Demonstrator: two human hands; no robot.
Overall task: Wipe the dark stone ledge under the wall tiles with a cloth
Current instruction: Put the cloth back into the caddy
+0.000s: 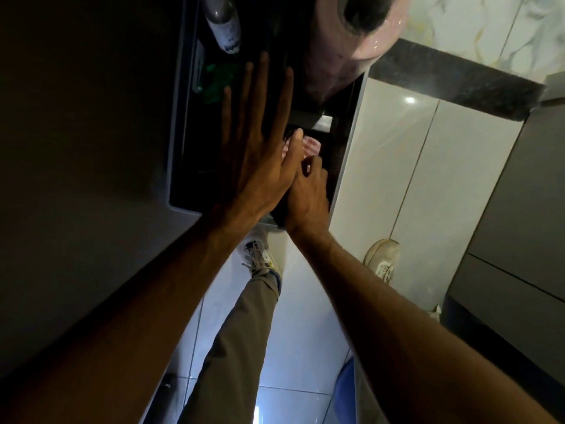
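1. Dark stone formed the ledge (452, 78), which ran under the pale marbled wall tiles (477, 22) at the upper right, well apart from both hands.
2. The left hand (260, 154) was held flat with its fingers spread wide, gripping nothing, over a dark open compartment (189, 123).
3. The right hand (308, 191) sat just beside it, fingers curled toward a pink striped cloth (312, 146) lying in the compartment; whether they had closed on the cloth I could not tell.
4. A pink roll (351, 41) stood at the top of the compartment, with a grey bottle (223, 22) and something green (217, 81) to its left.
5. Below, 2 pale shoes (382, 258) stood on the glossy white floor (299, 332).
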